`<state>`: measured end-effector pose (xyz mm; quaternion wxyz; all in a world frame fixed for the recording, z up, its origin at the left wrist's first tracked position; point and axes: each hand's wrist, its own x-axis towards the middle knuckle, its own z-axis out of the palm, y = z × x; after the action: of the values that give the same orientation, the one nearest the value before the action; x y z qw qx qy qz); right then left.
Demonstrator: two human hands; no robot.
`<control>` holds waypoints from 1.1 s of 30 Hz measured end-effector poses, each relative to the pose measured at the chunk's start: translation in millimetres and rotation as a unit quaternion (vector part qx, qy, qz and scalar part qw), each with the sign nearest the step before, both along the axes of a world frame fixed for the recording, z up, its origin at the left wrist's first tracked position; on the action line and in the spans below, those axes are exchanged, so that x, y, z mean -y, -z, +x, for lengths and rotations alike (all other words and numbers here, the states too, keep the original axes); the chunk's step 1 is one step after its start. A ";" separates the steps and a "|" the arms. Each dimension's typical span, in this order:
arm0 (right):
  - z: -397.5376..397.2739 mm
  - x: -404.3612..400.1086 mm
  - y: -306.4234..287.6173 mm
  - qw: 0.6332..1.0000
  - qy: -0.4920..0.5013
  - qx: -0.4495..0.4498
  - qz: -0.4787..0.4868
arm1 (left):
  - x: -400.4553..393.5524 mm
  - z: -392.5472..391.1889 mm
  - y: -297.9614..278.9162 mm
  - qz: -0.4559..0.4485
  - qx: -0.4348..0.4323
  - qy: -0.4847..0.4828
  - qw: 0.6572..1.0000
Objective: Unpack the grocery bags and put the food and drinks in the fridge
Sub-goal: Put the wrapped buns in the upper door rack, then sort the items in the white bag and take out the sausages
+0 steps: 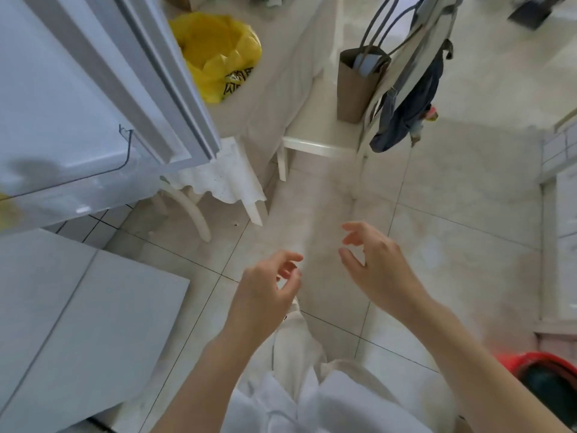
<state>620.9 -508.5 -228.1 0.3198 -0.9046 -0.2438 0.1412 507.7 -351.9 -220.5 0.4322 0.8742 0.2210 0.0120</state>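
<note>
Here, both my hands hang over the tiled floor (437, 245), holding nothing. My left hand (265, 295) has a loose, half-open grip, fingers gently curled. My right hand (377, 267) is spread wider, thumb and fingers apart. To the far left, the open fridge door (103, 89) juts out. Beyond it, a yellow grocery bag (218, 54) sits open on the cloth-covered table (281, 89). A brown paper bag (359, 85) stands on a white chair (315, 135), far centre.

- Yellow bag (215, 54): contents hidden by its folds; print too blurred to read.
- Fridge door (78, 98): cut off left; yellow smear (unidentifiable) at edge.
- Red bin (543, 370): cropped at the lower right corner.
</note>
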 end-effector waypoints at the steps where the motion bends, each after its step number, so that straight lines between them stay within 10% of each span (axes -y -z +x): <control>1: 10.0 -0.6 3.0 1.000 0.002 -0.006 -0.003 | -2.4 14.3 5.2 0.001 -0.003 0.006 1.000; 15: 238.7 -101.7 -1.1 0.996 -0.041 -0.016 -0.076 | -89.1 226.9 14.9 -0.008 0.002 -0.020 1.000; 33: 467.0 -258.7 22.9 0.954 -0.274 -0.047 -0.110 | -201.3 389.7 44.9 -0.057 -0.038 -0.281 0.957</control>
<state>1087.9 -249.8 -251.0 0.1784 -0.8251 -0.4498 0.2916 897.4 -150.6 -265.4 0.4520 0.7505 0.4743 0.0868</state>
